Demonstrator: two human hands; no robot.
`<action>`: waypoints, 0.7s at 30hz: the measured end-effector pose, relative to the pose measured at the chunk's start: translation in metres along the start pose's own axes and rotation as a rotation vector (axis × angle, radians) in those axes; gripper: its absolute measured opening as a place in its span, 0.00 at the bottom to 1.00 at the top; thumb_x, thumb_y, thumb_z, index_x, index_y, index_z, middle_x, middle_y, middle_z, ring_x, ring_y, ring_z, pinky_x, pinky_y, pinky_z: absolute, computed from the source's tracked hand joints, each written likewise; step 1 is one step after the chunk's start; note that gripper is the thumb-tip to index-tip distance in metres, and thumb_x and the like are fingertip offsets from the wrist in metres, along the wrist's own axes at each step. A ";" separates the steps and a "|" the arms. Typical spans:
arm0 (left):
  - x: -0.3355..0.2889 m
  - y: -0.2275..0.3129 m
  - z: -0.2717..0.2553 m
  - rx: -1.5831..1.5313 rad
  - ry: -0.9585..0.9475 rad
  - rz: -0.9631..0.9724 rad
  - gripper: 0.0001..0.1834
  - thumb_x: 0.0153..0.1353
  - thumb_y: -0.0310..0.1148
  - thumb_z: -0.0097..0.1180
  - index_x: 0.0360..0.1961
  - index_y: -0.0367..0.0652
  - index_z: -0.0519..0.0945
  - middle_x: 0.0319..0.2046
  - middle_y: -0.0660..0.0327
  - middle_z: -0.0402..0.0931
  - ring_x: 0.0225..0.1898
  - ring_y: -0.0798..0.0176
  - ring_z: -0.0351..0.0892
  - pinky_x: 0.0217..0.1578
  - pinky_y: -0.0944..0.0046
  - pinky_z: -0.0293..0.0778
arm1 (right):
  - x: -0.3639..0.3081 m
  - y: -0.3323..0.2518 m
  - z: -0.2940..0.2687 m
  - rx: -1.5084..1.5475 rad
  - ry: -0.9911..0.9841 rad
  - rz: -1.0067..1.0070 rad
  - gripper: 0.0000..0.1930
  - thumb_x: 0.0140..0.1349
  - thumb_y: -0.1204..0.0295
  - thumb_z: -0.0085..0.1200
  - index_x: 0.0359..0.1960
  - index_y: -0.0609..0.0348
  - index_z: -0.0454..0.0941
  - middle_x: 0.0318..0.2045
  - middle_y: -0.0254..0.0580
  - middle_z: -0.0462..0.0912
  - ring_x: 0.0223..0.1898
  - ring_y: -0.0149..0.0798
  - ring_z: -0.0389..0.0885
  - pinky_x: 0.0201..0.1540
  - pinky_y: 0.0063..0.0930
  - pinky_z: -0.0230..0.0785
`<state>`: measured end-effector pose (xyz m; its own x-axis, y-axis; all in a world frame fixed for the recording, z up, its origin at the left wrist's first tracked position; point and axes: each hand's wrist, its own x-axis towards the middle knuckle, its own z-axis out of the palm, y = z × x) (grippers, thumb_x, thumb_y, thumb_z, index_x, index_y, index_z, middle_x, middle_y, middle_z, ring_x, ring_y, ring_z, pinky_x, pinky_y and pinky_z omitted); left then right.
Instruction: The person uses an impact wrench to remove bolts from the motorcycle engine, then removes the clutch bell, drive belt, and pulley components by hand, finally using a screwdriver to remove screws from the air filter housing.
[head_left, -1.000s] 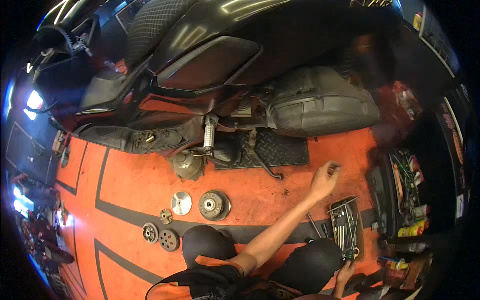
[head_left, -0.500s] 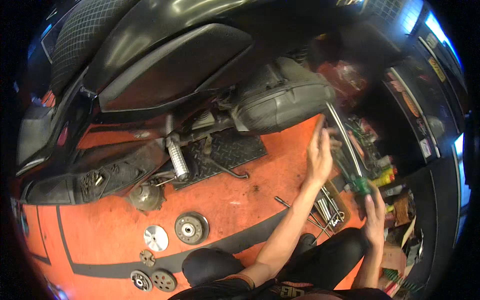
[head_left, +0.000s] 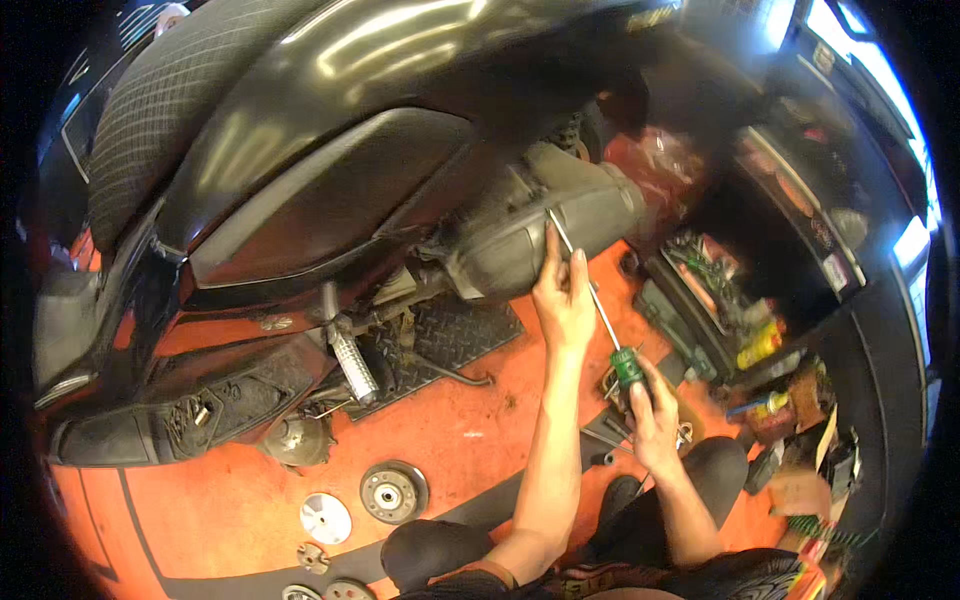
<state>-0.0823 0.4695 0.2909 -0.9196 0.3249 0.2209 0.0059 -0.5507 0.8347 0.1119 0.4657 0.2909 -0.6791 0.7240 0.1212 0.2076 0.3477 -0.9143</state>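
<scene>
the long screwdriver with a translucent green handle and a thin, straight silver shaft (head_left: 626,367) is held in the air between the person's two hands, above the orange painted floor (head_left: 450,440). its long axis runs diagonally, from the handle at the lower right to the tip at the upper left, more up the view than across it. the tip points away from the person, toward the dark grey ribbed plastic housing (head_left: 600,213) low on the glossy black motorbike (head_left: 390,50); whether it touches the housing, i cannot tell.

the right hand (head_left: 655,420) is wrapped around the green handle, with the thumb lying along its near end. the left hand (head_left: 565,305) is farther forward, its forefinger and thumb on either side of the shaft, close to the tip; how firmly they press, i cannot tell.

below the right hand, a shallow tray of metal tools (head_left: 684,436) is partly hidden by the hand and forearm. toward the lower left, a thick grey round metal part with a central hub (head_left: 393,492) lies on the floor, with a flat shiny silver disc (head_left: 326,518) just beside it.
</scene>
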 end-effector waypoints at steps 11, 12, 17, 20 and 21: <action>0.001 -0.016 0.001 0.053 -0.027 0.071 0.32 0.75 0.33 0.50 0.76 0.42 0.56 0.21 0.65 0.77 0.22 0.77 0.72 0.25 0.72 0.72 | -0.002 0.022 0.009 0.292 -0.030 0.082 0.24 0.74 0.67 0.47 0.67 0.67 0.68 0.38 0.37 0.79 0.33 0.28 0.76 0.37 0.25 0.72; 0.001 -0.016 0.002 0.065 -0.013 0.070 0.32 0.75 0.33 0.50 0.76 0.43 0.57 0.21 0.65 0.77 0.22 0.77 0.73 0.26 0.72 0.72 | -0.001 0.026 0.010 0.345 -0.039 0.165 0.24 0.74 0.67 0.47 0.67 0.67 0.68 0.38 0.37 0.79 0.32 0.28 0.75 0.36 0.25 0.72; -0.003 -0.022 0.007 0.066 0.042 0.072 0.32 0.75 0.33 0.50 0.76 0.43 0.57 0.22 0.65 0.77 0.24 0.76 0.75 0.26 0.72 0.73 | 0.006 0.039 0.012 0.191 0.019 -0.044 0.24 0.73 0.67 0.50 0.66 0.66 0.69 0.35 0.37 0.79 0.30 0.27 0.75 0.33 0.25 0.71; -0.005 -0.026 0.009 0.053 0.065 0.106 0.31 0.75 0.33 0.50 0.75 0.40 0.57 0.22 0.64 0.78 0.24 0.74 0.75 0.25 0.71 0.73 | 0.006 0.041 0.008 0.049 0.056 -0.096 0.24 0.71 0.69 0.52 0.66 0.66 0.71 0.39 0.44 0.83 0.34 0.30 0.78 0.39 0.27 0.74; -0.005 -0.027 0.010 0.038 0.075 0.095 0.31 0.75 0.33 0.50 0.75 0.40 0.57 0.22 0.64 0.78 0.24 0.74 0.76 0.25 0.71 0.73 | 0.006 0.041 0.008 -0.002 0.078 -0.151 0.23 0.71 0.70 0.53 0.65 0.67 0.71 0.42 0.47 0.84 0.36 0.32 0.80 0.42 0.29 0.75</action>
<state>-0.0735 0.4904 0.2717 -0.9409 0.2132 0.2631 0.1083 -0.5466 0.8303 0.1107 0.4800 0.2515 -0.6458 0.7077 0.2866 0.1088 0.4568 -0.8829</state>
